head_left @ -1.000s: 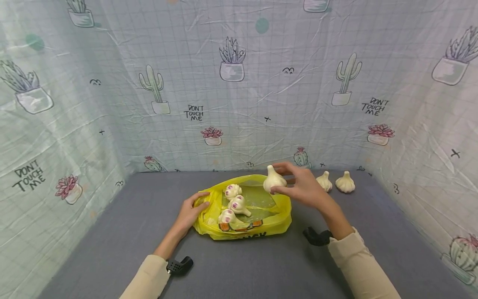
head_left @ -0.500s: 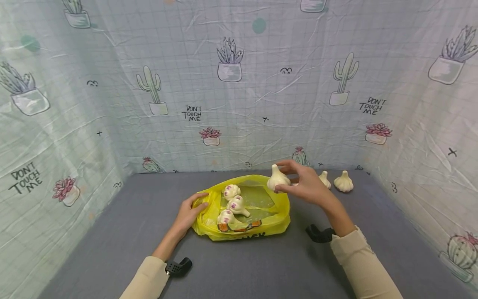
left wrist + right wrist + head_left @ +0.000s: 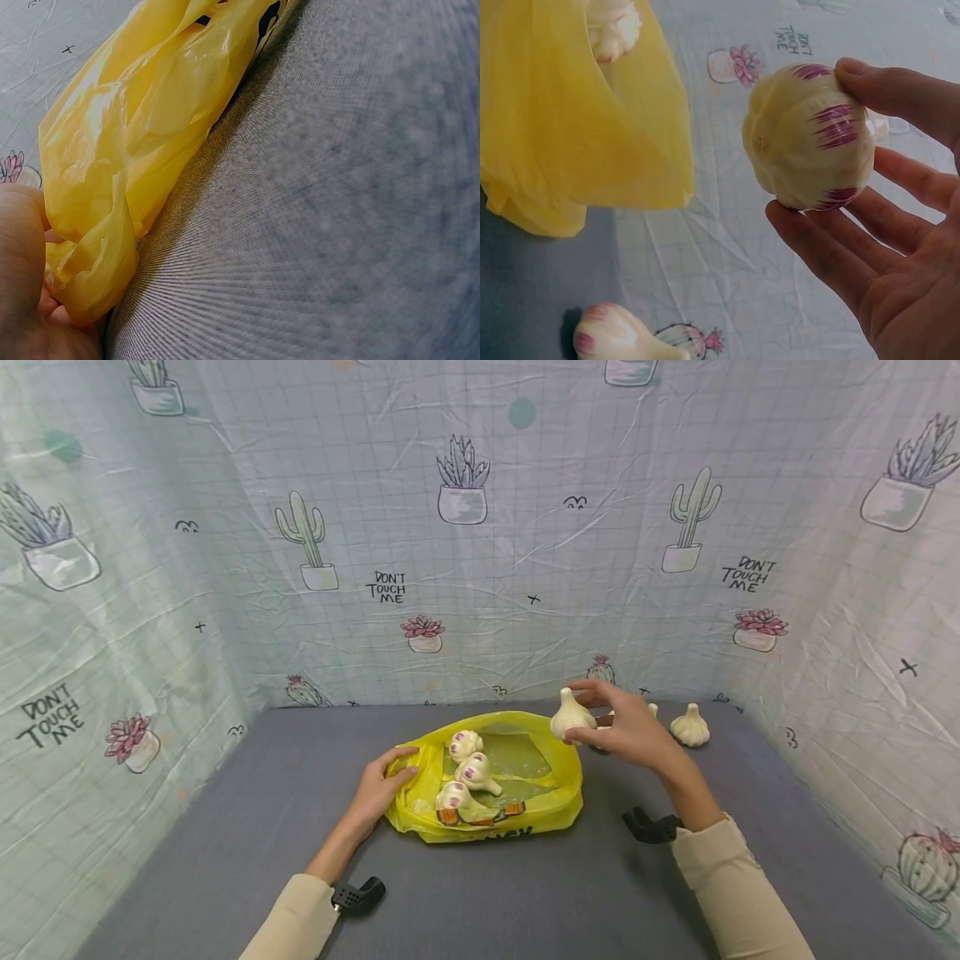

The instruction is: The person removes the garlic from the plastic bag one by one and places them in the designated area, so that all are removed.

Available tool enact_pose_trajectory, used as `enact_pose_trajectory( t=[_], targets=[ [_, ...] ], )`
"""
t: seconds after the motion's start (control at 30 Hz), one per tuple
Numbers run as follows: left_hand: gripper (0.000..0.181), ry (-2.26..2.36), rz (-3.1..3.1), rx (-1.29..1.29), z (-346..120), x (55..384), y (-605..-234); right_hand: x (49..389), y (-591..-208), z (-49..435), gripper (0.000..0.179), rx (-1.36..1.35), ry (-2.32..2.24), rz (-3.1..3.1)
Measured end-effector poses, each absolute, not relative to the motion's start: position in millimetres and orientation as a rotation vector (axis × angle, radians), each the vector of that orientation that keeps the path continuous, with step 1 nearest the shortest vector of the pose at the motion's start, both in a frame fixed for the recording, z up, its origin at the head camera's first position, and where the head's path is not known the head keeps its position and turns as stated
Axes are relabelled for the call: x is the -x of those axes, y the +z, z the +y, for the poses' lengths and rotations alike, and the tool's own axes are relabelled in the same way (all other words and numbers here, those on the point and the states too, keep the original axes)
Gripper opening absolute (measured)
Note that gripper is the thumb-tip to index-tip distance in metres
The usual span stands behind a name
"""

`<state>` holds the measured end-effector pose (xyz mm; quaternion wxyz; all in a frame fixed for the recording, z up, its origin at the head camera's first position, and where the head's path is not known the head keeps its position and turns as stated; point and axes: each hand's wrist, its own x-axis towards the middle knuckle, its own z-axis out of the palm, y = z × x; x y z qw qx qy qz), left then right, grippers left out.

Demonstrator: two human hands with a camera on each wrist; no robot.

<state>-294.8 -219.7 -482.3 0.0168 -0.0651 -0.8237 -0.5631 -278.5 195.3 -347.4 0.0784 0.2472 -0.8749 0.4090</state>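
Note:
A garlic bulb [image 3: 572, 718] is pinched between the thumb and fingers of my right hand [image 3: 633, 731], stem up, by the right rim of a yellow plastic bag [image 3: 561, 814]. Purple streaks mark the bulb [image 3: 810, 139] in the right wrist view. My left hand [image 3: 378, 789] grips the bag's left edge; the left wrist view has the crumpled yellow plastic [image 3: 101, 255] between thumb and fingers. Inside the open bag, 3 bulbs lie on its left side: a rear bulb [image 3: 467, 743], a middle bulb [image 3: 476, 771] and a front bulb [image 3: 453, 795].
Right of the bag, a garlic bulb [image 3: 690, 727] stands on the grey tabletop [image 3: 517, 902]; other pale bulbs are mostly hidden behind my right hand. A printed cloth [image 3: 480, 568] hangs behind and at both sides. Black wrist devices sit on both forearms.
My right hand has moved right with the garlic bulb, from above the bag's right part to its right rim. My left hand stays on the bag.

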Motion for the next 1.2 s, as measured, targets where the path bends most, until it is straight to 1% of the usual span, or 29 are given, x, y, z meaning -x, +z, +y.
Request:
enact_pose_trajectory(
  t=[0.37, 0.63, 0.77, 0.97, 1.2],
  targets=[
    [0.042, -1.771, -2.554, 0.188, -219, 295, -480, 285, -349, 210, 0.071, -0.670, 1.228, -2.659],
    [0.043, -1.775, -2.596, 0.191, -210, 277, -452, 288, -352, 222, 0.072, -0.624, 1.250, -2.691],
    [0.043, -1.769, -2.598, 0.202, -208, 271, -444, 289, -352, 228, 0.070, -0.639, 1.236, -2.696],
    [0.042, -1.786, -2.584, 0.204, -209, 271, -445, 290, -353, 234, 0.064, -0.642, 1.204, -2.726],
    [0.042, -1.792, -2.593, 0.185, -209, 273, -447, 292, -358, 242, 0.063, -0.626, 1.156, -2.785]
  ],
)
